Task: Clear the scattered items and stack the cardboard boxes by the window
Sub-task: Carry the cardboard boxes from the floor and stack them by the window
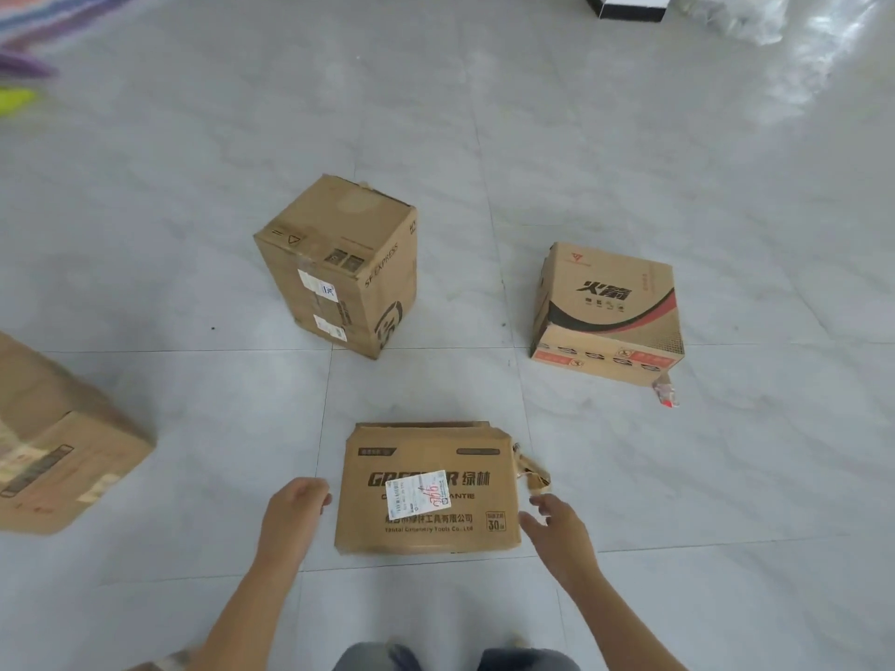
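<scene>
A flat cardboard box (pixel 428 489) with a white shipping label lies on the grey floor right in front of me. My left hand (pixel 295 508) hovers beside its left edge with fingers loosely curled, holding nothing. On the other side, my right hand (pixel 557 525) is open close to the box's right edge, fingers spread. Neither hand clearly touches the box. A tall box (pixel 339 263) stands farther back in the middle. A box with red and black print (pixel 608 312) sits at the right. Another large box (pixel 58 447) is at the left edge.
Torn tape hangs off the near box's right corner (pixel 532 472). A scrap of red and white plastic (pixel 666 392) lies by the printed box. A black and white box (pixel 629 4) and clear plastic wrap (pixel 755 16) lie at the far right. Colourful blurred items (pixel 19 65) show far left.
</scene>
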{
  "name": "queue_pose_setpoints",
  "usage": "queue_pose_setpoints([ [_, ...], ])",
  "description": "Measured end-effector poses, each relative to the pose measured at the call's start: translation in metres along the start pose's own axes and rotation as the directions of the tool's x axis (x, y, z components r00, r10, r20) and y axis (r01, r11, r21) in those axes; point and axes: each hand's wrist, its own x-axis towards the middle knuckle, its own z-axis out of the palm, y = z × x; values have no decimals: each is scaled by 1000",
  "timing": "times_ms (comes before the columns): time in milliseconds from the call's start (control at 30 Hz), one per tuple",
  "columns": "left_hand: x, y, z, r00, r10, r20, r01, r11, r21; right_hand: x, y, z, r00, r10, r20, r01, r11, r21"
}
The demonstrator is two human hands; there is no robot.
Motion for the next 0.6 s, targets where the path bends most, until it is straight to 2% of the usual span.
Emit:
queue_pose_setpoints([
  [167, 107, -70, 68, 1000, 14, -23, -14, 999, 30, 142, 41, 71, 997, -44, 67, 51, 994, -99],
  [300, 199, -126, 105, 994, 56, -89, -44, 990, 132, 246, 63, 106, 997, -82, -10, 79, 984, -158],
  [367, 240, -152, 119, 989, 54, -140, -28, 983, 180, 287, 77, 121, 997, -61, -41, 55, 991, -126],
  [467, 274, -183, 137, 991, -60, -123, 83, 980, 184, 320, 106, 150, 999, -13, -46, 9, 995, -101],
  [600, 285, -203, 154, 993, -110, -52, 114, 991, 75, 329, 127, 168, 997, -43, -67, 39, 997, -63],
])
